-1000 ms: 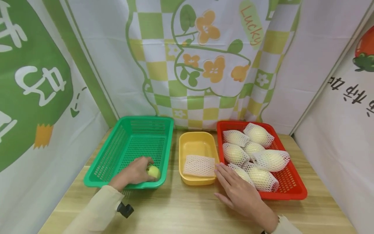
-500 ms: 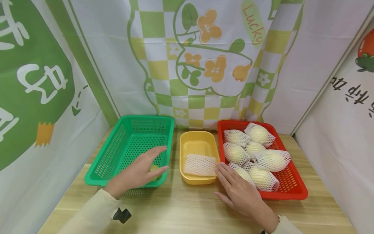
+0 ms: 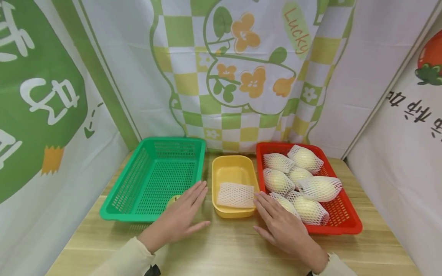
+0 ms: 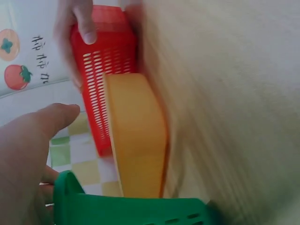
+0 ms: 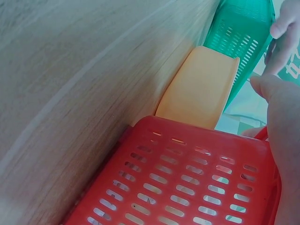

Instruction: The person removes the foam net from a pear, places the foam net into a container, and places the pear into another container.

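My left hand (image 3: 183, 216) lies with straight fingers over the near right corner of the green basket (image 3: 119, 217), holding nothing. Just past it, a yellow-green fruit (image 3: 172, 200) peeks out inside that basket, mostly hidden by the hand. My right hand (image 3: 281, 226) rests with straight fingers at the near left corner of the red basket (image 3: 345, 230). Between the hands stands a small yellow bin (image 3: 235, 168) with a white foam net sleeve (image 3: 236, 195) in it. Several pale round fruits in foam nets (image 3: 305, 207) fill much of the red basket.
The three containers stand in a row on a wooden table (image 3: 221, 249). A printed curtain (image 3: 248, 126) hangs close behind them, and white fabric walls rise on both sides. In the left wrist view, the yellow bin's side (image 4: 138, 140) stands close to the red basket.
My left hand has let go of the fruit inside the green basket, straightened its fingers and moved right and nearer to the basket's front corner. The right hand has stayed in place.
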The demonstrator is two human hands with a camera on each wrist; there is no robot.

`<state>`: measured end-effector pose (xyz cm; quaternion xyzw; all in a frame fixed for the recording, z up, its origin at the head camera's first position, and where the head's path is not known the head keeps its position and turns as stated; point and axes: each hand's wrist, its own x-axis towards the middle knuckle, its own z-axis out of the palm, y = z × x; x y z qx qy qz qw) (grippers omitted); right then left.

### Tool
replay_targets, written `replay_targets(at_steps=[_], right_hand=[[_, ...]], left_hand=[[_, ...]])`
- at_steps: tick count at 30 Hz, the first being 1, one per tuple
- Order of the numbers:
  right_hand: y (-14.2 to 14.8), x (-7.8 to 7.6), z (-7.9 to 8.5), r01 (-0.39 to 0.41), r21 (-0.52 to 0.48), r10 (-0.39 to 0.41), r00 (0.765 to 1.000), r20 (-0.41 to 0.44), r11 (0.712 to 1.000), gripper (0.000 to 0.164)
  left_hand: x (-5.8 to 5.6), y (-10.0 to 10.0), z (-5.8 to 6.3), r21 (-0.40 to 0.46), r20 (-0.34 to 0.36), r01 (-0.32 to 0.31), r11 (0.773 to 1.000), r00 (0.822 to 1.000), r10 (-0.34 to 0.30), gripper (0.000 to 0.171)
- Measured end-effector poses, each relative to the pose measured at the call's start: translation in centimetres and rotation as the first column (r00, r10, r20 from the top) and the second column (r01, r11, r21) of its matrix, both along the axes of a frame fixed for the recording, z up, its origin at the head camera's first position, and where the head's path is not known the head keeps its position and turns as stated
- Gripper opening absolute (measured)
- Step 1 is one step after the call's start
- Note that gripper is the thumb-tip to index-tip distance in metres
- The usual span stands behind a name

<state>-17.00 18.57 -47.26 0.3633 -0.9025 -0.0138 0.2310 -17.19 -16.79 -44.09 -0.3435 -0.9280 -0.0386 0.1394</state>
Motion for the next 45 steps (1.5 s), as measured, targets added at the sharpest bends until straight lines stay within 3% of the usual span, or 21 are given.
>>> replay_targets(at_steps=[4,9,16,22,27,33,37,40,45], right_hand=[[0.0,0.0,-0.1,-0.002,0.003,0.002,1.000,-0.005,1.000,0.080],[0.0,0.0,0.0,-0.001,0.011,0.001,1.000,0.001,1.000,0.079],[0.3,0.1,0.8,0.000,-0.027,0.005,0.986,0.168,1.000,0.084],[0.7,0.5,2.0,-0.010,-0.090,0.042,0.930,0.366,0.996,0.087],[1.5,0.5,4.7,0.011,-0.078,0.030,0.862,0.506,0.997,0.083],[4.0,-0.7,8.8,0.038,-0.028,-0.016,0.827,0.562,0.999,0.081],[6.2,-2.2,10.9,0.069,-0.016,-0.047,0.822,0.567,0.998,0.081],[8.0,-3.7,11.7,0.092,-0.006,-0.074,0.832,0.549,0.996,0.083],[11.2,-5.9,12.1,0.169,0.023,-0.153,0.817,0.556,0.985,0.088]], left_hand=[[0.0,0.1,-1.0,-0.040,-0.067,-0.001,0.999,0.998,-0.002,0.092],[0.0,0.2,-1.8,-0.092,-0.088,-0.021,0.996,0.996,0.013,0.093],[0.0,0.4,-2.2,-0.136,-0.115,-0.061,0.989,0.992,0.046,0.093],[0.2,0.3,-2.5,-0.130,-0.123,-0.061,0.990,0.991,0.045,0.092],[0.1,0.3,-2.7,-0.119,-0.140,-0.053,0.992,0.989,0.036,0.093],[0.0,0.3,-2.8,-0.103,-0.162,-0.050,0.993,0.986,0.033,0.093],[0.0,0.3,-2.8,-0.099,-0.162,-0.050,0.994,0.986,0.034,0.092],[0.0,0.3,-2.7,-0.104,-0.155,-0.054,0.993,0.987,0.038,0.092],[0.0,0.4,-2.5,-0.111,-0.123,-0.061,0.992,0.991,0.047,0.090]])
